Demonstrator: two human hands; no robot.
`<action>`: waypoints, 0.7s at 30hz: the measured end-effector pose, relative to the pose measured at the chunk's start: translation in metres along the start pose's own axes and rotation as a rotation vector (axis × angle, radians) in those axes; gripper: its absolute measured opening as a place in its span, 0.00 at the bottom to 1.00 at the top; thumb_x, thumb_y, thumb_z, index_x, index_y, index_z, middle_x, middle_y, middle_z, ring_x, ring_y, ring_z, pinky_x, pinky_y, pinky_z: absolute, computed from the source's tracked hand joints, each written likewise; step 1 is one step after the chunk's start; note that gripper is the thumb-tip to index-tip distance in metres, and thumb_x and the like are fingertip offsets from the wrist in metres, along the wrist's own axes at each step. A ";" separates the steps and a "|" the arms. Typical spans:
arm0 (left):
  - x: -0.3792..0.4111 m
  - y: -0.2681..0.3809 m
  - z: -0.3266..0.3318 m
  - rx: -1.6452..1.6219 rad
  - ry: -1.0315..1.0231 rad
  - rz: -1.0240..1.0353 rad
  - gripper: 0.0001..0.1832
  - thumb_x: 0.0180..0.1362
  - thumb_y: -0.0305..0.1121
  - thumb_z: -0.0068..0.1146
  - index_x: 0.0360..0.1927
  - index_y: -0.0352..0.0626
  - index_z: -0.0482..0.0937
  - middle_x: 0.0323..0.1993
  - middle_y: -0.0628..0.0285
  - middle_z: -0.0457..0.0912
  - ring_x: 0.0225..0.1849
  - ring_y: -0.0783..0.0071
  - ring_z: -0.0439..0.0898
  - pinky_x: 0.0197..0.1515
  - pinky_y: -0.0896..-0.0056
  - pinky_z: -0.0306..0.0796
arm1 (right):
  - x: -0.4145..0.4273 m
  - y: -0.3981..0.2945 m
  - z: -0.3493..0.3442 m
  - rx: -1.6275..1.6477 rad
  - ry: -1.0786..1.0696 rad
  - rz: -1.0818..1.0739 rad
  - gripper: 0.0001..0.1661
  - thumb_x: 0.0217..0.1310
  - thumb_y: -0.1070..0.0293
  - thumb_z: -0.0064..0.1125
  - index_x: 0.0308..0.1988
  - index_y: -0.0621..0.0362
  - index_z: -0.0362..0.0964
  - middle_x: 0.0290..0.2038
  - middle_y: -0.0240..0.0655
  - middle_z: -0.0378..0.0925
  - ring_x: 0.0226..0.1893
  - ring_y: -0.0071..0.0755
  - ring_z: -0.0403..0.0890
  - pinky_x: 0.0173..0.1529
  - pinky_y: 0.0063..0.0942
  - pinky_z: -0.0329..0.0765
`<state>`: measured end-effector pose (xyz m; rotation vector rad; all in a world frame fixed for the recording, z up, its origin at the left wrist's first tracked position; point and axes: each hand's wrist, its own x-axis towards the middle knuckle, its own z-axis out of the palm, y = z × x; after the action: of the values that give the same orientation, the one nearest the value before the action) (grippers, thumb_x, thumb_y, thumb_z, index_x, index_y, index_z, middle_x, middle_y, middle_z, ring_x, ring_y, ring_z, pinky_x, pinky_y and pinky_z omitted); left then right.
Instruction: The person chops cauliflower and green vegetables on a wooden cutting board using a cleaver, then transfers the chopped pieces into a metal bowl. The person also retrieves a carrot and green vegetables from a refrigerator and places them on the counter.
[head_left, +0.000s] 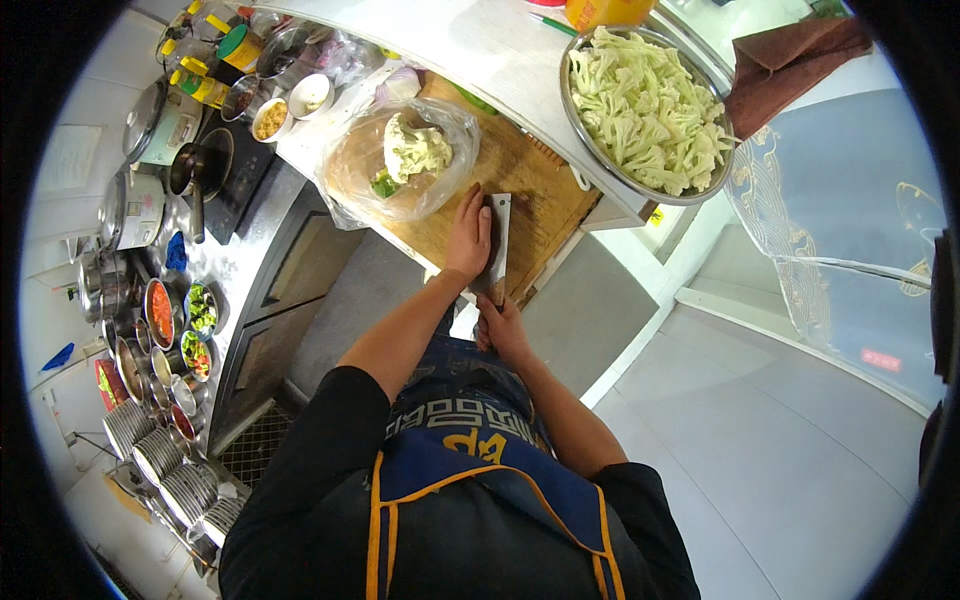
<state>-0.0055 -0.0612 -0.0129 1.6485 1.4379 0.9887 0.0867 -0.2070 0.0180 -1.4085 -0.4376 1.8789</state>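
My right hand (504, 330) grips the handle of a Chinese cleaver (498, 244) near the front of my apron. Its broad blade points away from me over a worn wooden cutting board (536, 191). My left hand (471, 236) lies flat along the left face of the blade, fingers stretched out and not wrapped around it. Just beyond that hand, on the board, a clear plastic bag (341, 169) lies spread open. Inside it sit a piece of cauliflower (416, 150) and a scrap of green leaf (384, 184).
A steel basin (574, 142) heaped with cut cauliflower (645, 112) stands at right on the white counter (495, 45). A red onion (397, 85) and small bowls (310, 96) sit beyond the bag. Along the left are a wok-like pan (187, 169), pots, stacked plates (187, 491) and bowls of vegetables.
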 end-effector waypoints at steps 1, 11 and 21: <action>-0.001 0.006 0.002 -0.038 0.029 -0.009 0.25 0.77 0.39 0.37 0.68 0.31 0.67 0.71 0.41 0.64 0.71 0.44 0.64 0.74 0.57 0.58 | -0.011 -0.015 0.003 -0.091 0.041 -0.012 0.14 0.74 0.60 0.54 0.39 0.57 0.64 0.17 0.31 0.66 0.13 0.26 0.68 0.18 0.30 0.68; 0.022 0.022 0.018 -1.441 0.251 -0.439 0.18 0.76 0.38 0.44 0.58 0.34 0.74 0.52 0.55 0.80 0.55 0.62 0.81 0.67 0.65 0.73 | -0.077 -0.096 0.030 -1.067 0.213 -0.266 0.18 0.70 0.60 0.52 0.45 0.65 0.64 0.30 0.63 0.78 0.34 0.74 0.79 0.38 0.60 0.74; -0.043 -0.022 -0.064 -1.987 0.232 -0.859 0.13 0.75 0.37 0.48 0.44 0.36 0.76 0.44 0.55 0.80 0.50 0.61 0.81 0.55 0.67 0.82 | -0.055 -0.118 -0.042 -1.206 0.337 -0.341 0.14 0.72 0.62 0.51 0.41 0.64 0.65 0.29 0.61 0.79 0.33 0.70 0.81 0.35 0.59 0.75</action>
<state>-0.0761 -0.0996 -0.0075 -0.4936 0.4484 1.2233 0.1738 -0.1734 0.1180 -2.1266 -1.6753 0.9965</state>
